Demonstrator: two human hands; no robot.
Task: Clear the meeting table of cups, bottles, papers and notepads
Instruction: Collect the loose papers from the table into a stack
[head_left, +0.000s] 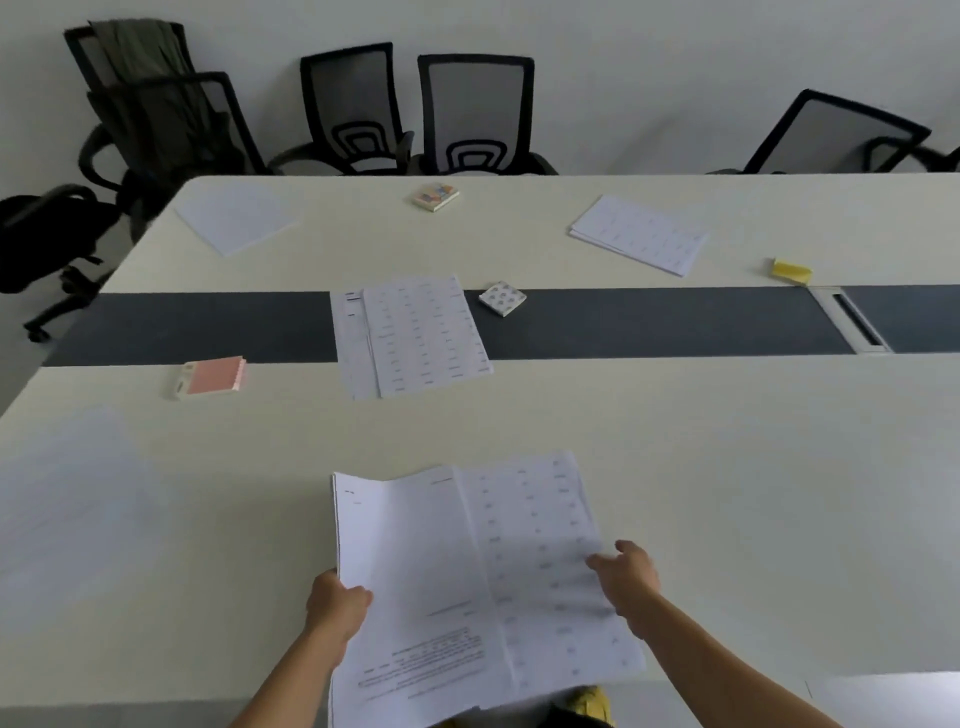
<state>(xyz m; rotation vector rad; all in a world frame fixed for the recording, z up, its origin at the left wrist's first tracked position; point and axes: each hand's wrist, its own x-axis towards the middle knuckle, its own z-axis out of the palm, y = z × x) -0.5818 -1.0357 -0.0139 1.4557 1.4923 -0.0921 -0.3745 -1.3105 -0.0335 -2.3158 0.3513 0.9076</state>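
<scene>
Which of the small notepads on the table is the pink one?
The pink notepad lies left of the centre paper stack, just on the near side of the dark strip. The other pads are patterned, grey-white or yellow.

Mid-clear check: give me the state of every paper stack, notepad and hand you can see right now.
Held papers: lifted at the near edge, fanned apart.
Left hand: gripping the held papers' left edge.
Right hand: on their right side, grip unclear.
Centre papers: flat, across the dark strip.
Far-right papers: flat.
Far-left sheet: flat.
Pink notepad: closed, flat.
Patterned pad: flat.
Colourful pad: flat.
Yellow notes: curled.
</scene>
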